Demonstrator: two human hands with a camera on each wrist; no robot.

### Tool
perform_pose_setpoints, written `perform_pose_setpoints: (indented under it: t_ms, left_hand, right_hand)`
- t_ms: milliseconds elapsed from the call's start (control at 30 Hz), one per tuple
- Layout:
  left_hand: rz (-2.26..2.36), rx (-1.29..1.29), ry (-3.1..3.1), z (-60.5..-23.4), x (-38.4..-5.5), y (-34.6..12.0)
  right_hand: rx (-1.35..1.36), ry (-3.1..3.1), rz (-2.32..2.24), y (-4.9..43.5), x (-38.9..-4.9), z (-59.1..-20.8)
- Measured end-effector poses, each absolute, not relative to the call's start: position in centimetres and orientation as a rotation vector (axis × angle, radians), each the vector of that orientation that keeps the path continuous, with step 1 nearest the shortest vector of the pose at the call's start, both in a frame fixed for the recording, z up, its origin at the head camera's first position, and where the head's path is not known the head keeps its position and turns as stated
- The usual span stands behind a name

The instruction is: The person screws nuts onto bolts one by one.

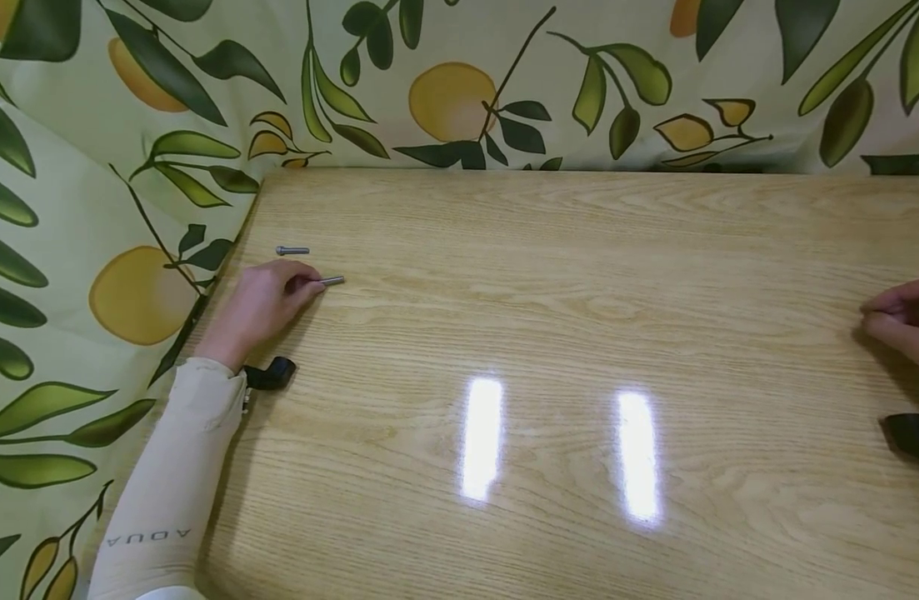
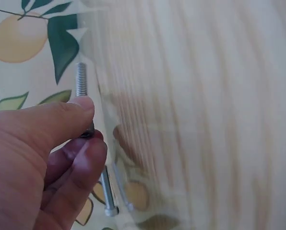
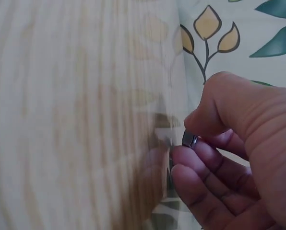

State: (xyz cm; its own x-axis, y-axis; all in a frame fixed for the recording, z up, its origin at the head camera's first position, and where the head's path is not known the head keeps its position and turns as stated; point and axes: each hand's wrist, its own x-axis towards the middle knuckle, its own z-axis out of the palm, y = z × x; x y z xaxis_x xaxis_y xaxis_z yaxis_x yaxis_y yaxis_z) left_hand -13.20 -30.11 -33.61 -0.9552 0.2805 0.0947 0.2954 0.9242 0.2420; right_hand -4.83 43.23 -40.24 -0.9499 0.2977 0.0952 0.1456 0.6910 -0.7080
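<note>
Leafy, fruit-printed cloth (image 1: 452, 100) borders a wooden table (image 1: 549, 308) along its far and left sides. Thumb and fingers of the left hand (image 1: 260, 300) pinch a bolt (image 2: 81, 79) over the table's left part, its threaded end pointing right. At the right edge, the right hand (image 3: 268, 134) pinches a small metal nut (image 3: 189, 139) (hidden from the head view). Just beyond the left hand, on the far side, a second bolt (image 1: 292, 250) lies on the wood. Nearer, a pale sleeve (image 1: 159, 483) covers the left forearm, and two bright reflections (image 1: 481, 437) streak the tabletop.
</note>
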Motion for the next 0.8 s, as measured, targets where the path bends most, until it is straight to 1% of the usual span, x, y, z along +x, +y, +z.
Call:
perform_pose_setpoints:
  t_ms: [133,367,500,667,800]
  left_hand:
    - [-0.515,-0.43,-2.993,-33.8,-13.3,-29.7]
    - [-0.836,-0.215,-3.0,-34.1,-13.3,-28.8]
    - [-1.031,-0.099,-2.984,-34.2,-13.2,-28.4]
    - [-1.295,-0.003,-2.943,-34.3,-13.2,-28.2]
    - [-1.491,0.029,-2.886,-34.3,-13.1,-27.7]
  right_hand:
    - [-0.291,-2.664,1.187,42.2,-4.9,-39.5]
    - [-0.299,-2.583,1.408,40.5,-5.0,-38.3]
    - [-0.268,-2.513,1.532,40.1,-5.2,-38.3]
    - [-0.271,-2.505,1.512,40.1,-5.5,-38.6]
    - [-0.216,-2.401,1.693,39.6,-5.7,-38.5]
